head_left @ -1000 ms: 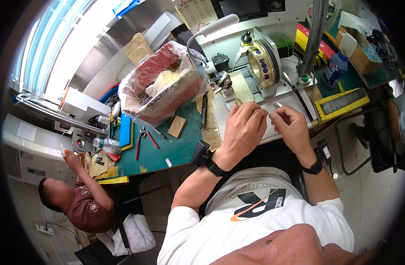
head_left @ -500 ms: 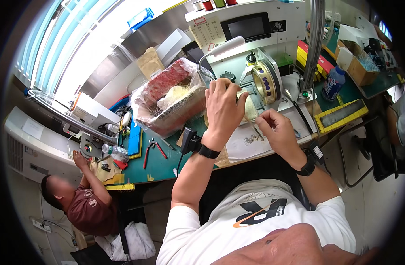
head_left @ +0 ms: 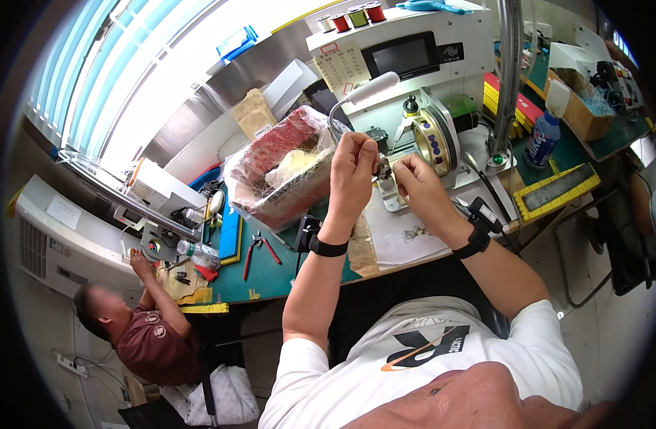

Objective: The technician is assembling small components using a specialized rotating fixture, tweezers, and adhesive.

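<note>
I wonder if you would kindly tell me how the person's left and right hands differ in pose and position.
The left hand points nearly straight up the picture; the right hand slants up and leftward. The left hand is nearer the plastic-lined box, the right hand nearer the gold-coloured wheel. Both have curled fingers and black wrist straps.

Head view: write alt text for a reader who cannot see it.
A person's left hand and right hand, fingers curled, are close together at a white machine with a gold wheel. To their left are a plastic-lined box, red-handled pliers and a co-worker.
</note>
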`<action>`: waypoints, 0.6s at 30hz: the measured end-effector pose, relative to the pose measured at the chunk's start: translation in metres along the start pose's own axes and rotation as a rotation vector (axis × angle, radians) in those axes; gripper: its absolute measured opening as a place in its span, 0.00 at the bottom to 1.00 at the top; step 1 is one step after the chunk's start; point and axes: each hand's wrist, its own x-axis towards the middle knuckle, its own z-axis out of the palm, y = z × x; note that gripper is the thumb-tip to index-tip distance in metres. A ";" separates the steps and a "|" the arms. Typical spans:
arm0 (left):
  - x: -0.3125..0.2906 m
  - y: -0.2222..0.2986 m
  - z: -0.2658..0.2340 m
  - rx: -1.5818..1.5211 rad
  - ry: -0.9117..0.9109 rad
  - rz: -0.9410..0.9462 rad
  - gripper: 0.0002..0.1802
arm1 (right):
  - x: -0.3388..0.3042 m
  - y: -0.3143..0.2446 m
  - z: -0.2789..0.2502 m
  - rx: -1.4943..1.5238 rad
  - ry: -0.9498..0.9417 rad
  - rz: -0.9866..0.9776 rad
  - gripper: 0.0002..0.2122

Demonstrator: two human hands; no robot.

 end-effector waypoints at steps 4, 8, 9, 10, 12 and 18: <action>-0.005 0.009 0.002 0.434 0.007 0.088 0.04 | 0.008 -0.005 0.004 -0.005 0.042 -0.006 0.11; -0.007 0.018 0.003 0.572 -0.014 0.244 0.05 | 0.014 -0.003 0.005 0.002 0.076 0.001 0.11; -0.007 0.017 0.002 0.592 -0.015 0.280 0.05 | 0.015 -0.003 0.006 0.003 0.076 0.002 0.11; -0.006 0.017 0.000 0.613 -0.017 0.316 0.06 | 0.016 -0.003 0.007 0.004 0.075 0.003 0.11; -0.005 0.019 -0.002 0.655 -0.055 0.342 0.06 | 0.020 0.000 0.006 -0.026 0.077 -0.032 0.11; -0.002 0.017 -0.005 0.787 -0.146 0.417 0.03 | 0.024 0.009 0.009 -0.060 0.101 -0.084 0.10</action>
